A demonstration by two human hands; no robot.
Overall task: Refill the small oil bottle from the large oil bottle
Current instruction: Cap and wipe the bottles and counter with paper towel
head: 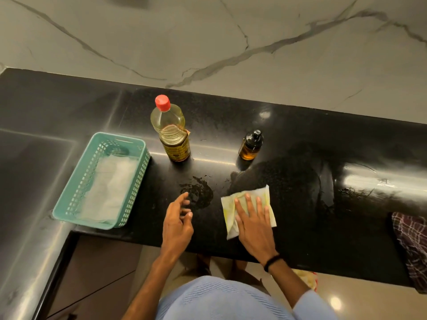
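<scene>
The large oil bottle is stood upright on the black countertop, its long axis vertical and its red cap screwed on at the top, pointing up and slightly away from the camera; pale yellow oil is seen through the clear upper body, and a darker label band is wrapped round the lower part. The small oil bottle is likewise stood upright, well to the right of the large one, with a black pump top closing its neck and amber liquid visible in its dark glass. Both bottles are placed toward the back of the counter, apart from each other and apart from either hand. A paper towel, white with yellowish stains, is spread on the counter in front of the small bottle and is pressed flat under the right hand, whose fingers are extended and splayed over it, palm down; a black band is worn at that wrist. The left hand is held just above the counter edge with fingers loosely curled and half open; nothing is gripped in it. A wet, oily smear is seen on the counter just beyond the left fingertips, between the two hands. A teal plastic basket holding white paper sheets is set to the left of the large bottle. A checked cloth is draped at the right edge of the counter.
</scene>
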